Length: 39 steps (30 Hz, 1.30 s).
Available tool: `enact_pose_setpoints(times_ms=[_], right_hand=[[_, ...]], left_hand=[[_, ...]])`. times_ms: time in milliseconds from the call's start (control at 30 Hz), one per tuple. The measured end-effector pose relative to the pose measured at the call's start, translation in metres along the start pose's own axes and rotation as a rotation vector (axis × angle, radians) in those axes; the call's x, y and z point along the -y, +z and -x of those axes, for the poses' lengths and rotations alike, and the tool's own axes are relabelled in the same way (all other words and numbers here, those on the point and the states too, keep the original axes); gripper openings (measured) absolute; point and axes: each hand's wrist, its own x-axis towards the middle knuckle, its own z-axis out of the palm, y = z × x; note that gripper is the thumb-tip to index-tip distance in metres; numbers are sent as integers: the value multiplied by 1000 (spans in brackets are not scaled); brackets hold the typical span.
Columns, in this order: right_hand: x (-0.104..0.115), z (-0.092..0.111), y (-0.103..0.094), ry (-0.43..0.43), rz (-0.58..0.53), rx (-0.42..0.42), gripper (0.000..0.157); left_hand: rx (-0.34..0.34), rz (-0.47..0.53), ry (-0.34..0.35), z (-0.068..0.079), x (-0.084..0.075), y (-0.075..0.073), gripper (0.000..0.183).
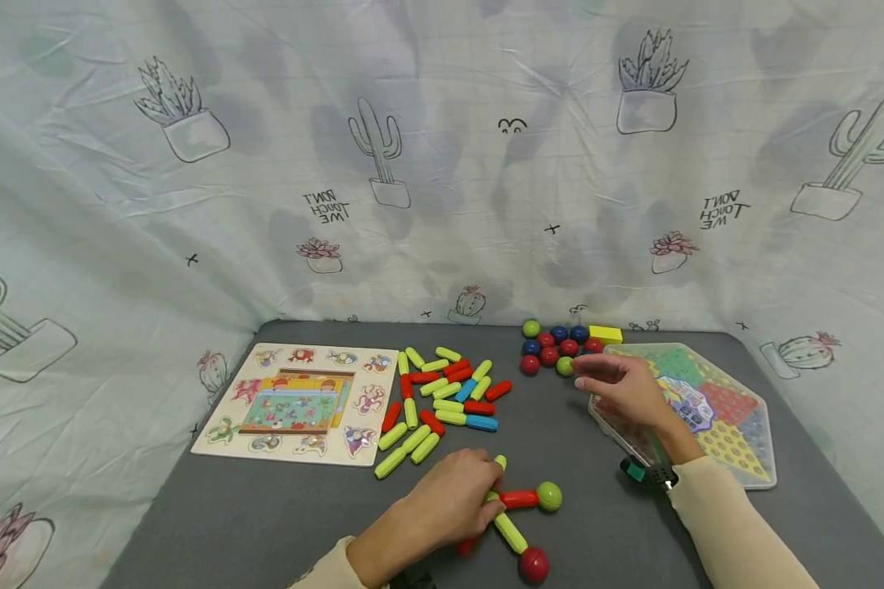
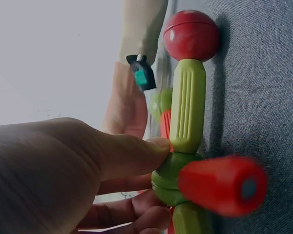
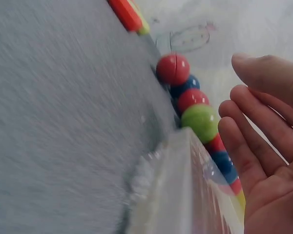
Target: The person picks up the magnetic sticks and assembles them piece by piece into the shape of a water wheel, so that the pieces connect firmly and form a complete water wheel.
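At the front of the table, my left hand [image 1: 453, 495] pinches a green ball [image 2: 165, 179] with thumb and fingers. This ball is the hub of a joined rod-and-ball piece. A yellow-green rod [image 2: 188, 107] runs from it to a red ball [image 2: 191, 35], and a red rod [image 2: 219, 185] points out with a bare end. Another red rod [image 1: 519, 500] bears a green ball [image 1: 549, 496]. My right hand [image 1: 629, 393] holds nothing, its fingers loosely bent beside a cluster of red, blue and green balls [image 1: 548, 356] and above the clear box's left edge.
Several loose yellow-green, red and blue rods [image 1: 447, 390] lie mid-table. To the left is a wooden puzzle board [image 1: 221, 446] with picture pieces. A clear hexagonal box [image 1: 762, 450] lies at the right, with a yellow block [image 1: 606, 334] behind it. A patterned cloth [image 1: 442, 164] hangs behind.
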Motion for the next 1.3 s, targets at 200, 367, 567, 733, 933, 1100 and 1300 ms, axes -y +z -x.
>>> enact_pose_setpoints(times_ms=[200, 367, 567, 733, 933, 1100, 1300], right_hand=[[-2, -16, -2, 40, 72, -25, 41], [1, -25, 3, 5, 220, -27, 37], [1, -26, 14, -42, 355, -45, 26], [4, -23, 25, -50, 386, -42, 25], [15, -7, 39, -99, 434, 4, 26], [24, 11, 57, -176, 330, 73, 27], [27, 27, 77, -233, 147, 169, 27]], left_hand=[[-14, -10, 19, -1, 1, 2, 13], [-9, -8, 15, -1, 0, 1, 14], [-80, 38, 10, -2, 3, 5, 14], [-220, 37, -89, -4, 4, 14, 21], [-267, 69, -154, -8, 7, 25, 26], [-283, 120, -160, -12, 11, 31, 32], [-313, 154, -164, -14, 10, 36, 28]])
